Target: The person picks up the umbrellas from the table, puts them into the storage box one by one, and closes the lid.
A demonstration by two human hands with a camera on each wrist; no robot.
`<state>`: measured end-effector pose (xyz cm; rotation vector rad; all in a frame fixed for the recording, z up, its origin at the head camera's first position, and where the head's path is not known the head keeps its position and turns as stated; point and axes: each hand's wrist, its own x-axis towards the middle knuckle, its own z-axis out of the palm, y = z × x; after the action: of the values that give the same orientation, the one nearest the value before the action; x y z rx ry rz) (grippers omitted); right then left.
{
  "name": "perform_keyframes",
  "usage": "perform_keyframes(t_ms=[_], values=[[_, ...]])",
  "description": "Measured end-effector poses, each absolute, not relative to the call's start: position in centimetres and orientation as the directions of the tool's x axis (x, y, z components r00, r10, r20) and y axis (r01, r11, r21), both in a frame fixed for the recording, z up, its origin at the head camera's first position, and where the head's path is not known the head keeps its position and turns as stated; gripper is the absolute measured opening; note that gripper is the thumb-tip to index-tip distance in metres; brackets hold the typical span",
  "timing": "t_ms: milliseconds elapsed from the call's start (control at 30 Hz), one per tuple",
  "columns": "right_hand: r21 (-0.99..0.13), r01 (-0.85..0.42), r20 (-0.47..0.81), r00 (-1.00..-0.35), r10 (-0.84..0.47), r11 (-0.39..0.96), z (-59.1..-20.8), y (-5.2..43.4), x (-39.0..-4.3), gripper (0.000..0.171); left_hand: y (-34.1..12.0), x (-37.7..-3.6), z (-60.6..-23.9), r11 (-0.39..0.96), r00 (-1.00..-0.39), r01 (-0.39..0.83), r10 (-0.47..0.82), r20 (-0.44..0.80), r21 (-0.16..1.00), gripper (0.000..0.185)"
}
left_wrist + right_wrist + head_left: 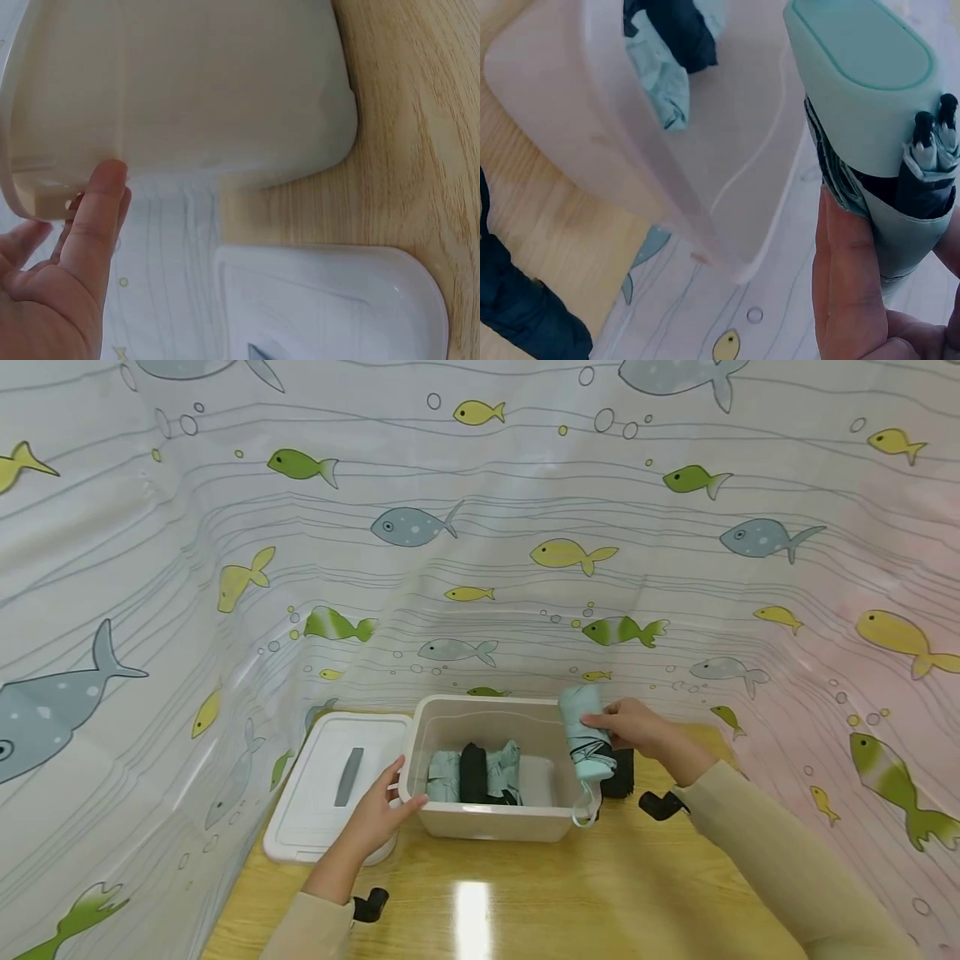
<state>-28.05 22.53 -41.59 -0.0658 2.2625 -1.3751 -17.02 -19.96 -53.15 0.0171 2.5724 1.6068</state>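
Left hand [372, 818]: fingers straight, steadying the bin [489, 820] by its left wall.
Right hand [637, 729]: grips mint folded umbrella [587, 737] over the bin's right rim.

Long beige sleeves [757, 843], black wrist straps [660, 804]

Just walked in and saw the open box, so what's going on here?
A person's right hand grips a folded mint-green umbrella over the right rim of a white plastic bin. The left hand steadies the bin's left edge. Three folded umbrellas already lie inside. The lid rests to its left, and a dark umbrella lies on the table.
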Motion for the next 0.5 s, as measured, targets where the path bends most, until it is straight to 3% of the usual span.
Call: perform_keyframes(t_ms=[167,500], values=[[-0.804,0.198,-0.408,-0.870,-0.278,0.561,-42.2,20.4,-29.2,0.043,-20.0,-17.1,-53.1,0.442,-0.994,-0.043,0.074,-0.084,0.896,0.091],[-0.687,0.192,-0.477,-0.847,-0.236,0.701,-44.2,16.7,-30.9,0.041,-20.0,-17.0,-53.1,0.451,-0.994,-0.046,0.069,-0.086,0.891,0.093]])
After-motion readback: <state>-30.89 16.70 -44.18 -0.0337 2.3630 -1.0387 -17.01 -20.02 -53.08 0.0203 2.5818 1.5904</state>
